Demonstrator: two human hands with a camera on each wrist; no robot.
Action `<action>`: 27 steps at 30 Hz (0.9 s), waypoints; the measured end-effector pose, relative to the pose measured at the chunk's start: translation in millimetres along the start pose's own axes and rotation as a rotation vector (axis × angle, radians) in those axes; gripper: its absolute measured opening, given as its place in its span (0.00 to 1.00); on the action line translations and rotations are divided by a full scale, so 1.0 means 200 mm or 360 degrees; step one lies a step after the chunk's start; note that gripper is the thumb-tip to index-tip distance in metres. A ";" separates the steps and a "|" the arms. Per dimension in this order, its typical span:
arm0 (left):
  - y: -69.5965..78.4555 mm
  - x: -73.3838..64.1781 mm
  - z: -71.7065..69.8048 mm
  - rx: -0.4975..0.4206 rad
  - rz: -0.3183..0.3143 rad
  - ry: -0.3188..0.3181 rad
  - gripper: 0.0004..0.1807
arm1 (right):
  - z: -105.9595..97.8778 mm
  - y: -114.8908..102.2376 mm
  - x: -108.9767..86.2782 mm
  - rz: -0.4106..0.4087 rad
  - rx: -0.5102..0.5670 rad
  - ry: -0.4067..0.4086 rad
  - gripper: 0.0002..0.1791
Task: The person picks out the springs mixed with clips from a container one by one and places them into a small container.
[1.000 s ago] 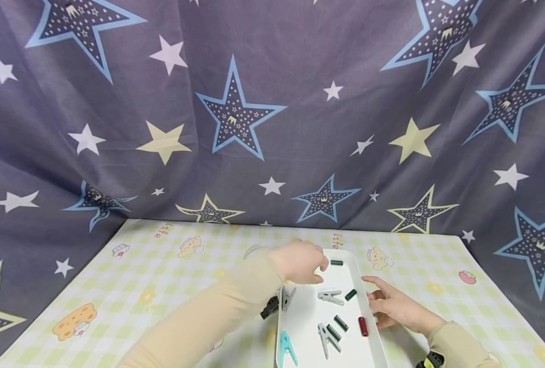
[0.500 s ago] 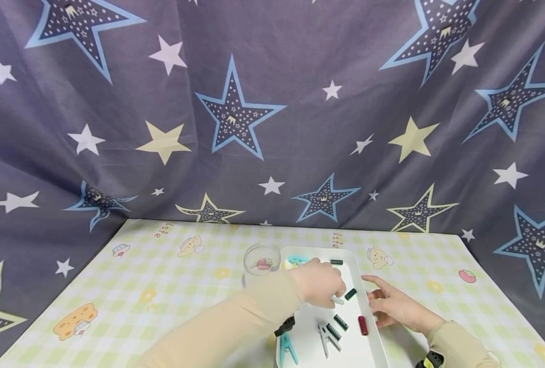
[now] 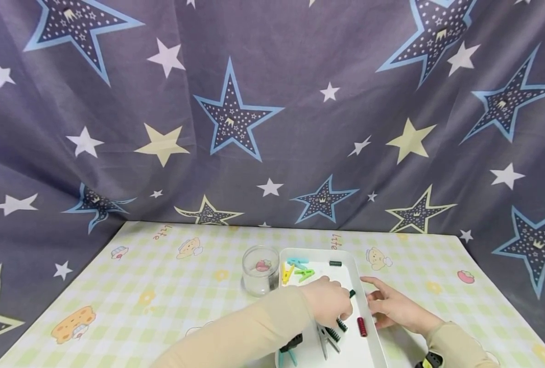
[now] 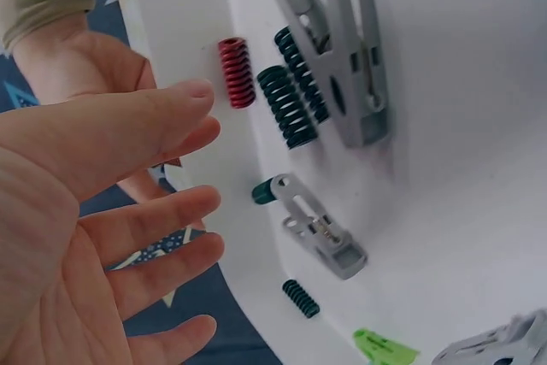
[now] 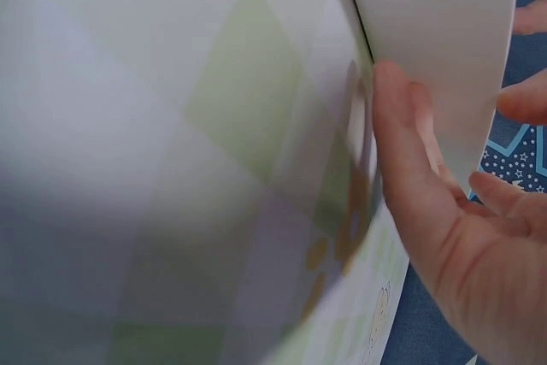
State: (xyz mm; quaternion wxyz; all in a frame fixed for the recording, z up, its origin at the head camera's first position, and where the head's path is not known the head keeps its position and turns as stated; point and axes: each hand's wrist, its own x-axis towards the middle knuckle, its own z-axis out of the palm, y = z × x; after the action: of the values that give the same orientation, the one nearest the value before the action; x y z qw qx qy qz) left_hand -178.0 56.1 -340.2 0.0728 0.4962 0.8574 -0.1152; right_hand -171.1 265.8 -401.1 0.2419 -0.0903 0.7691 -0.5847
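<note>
My left hand (image 3: 329,302) hovers over the white tray (image 3: 374,341), fingers loosely extended, thumb apart, holding nothing. Close to it in the left wrist view are a red spring (image 4: 237,73), dark green springs (image 4: 287,107) and a large grey clothespin (image 4: 359,66). A smaller grey clothespin (image 4: 320,228), hidden by the hand in the head view, lies against a short dark green piece (image 4: 263,192). One more small green spring (image 3: 335,263) lies toward the tray's far end. Outside the tray's right wall, my right hand (image 3: 398,306) rests with its fingertips touching that side.
Blue (image 3: 297,262), yellow (image 3: 287,274) and green (image 3: 304,275) clothespins sit in the tray's far left corner. A teal clothespin (image 3: 290,358) lies near left, partly covered by the wrist. Beside the tray stands a clear round jar (image 3: 259,283) on the checked tablecloth (image 3: 171,286).
From the tray's far left, my left hand has moved right and nearer, past the middle grey clothespin, toward the springs. The colored clothespins have come into sight. My right hand stays put.
</note>
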 end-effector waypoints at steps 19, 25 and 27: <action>-0.01 0.03 0.10 0.0033 -0.0010 0.0035 0.05 | -0.01 0.01 0.01 0.0002 0.0027 -0.0013 0.41; 0.00 0.04 0.11 0.0045 0.0013 0.0051 0.07 | -0.01 0.01 0.01 0.0017 0.0022 -0.0008 0.41; 0.00 0.04 0.11 0.0050 0.0021 0.0048 0.07 | 0.00 0.01 0.01 0.0026 0.0013 -0.0003 0.42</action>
State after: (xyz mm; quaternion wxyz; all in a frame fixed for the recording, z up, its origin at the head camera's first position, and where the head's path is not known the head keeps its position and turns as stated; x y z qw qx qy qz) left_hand -181.8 57.0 -364.1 0.0528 0.5046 0.8532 -0.1207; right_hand -172.6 266.3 -402.5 0.2477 -0.0835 0.7671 -0.5859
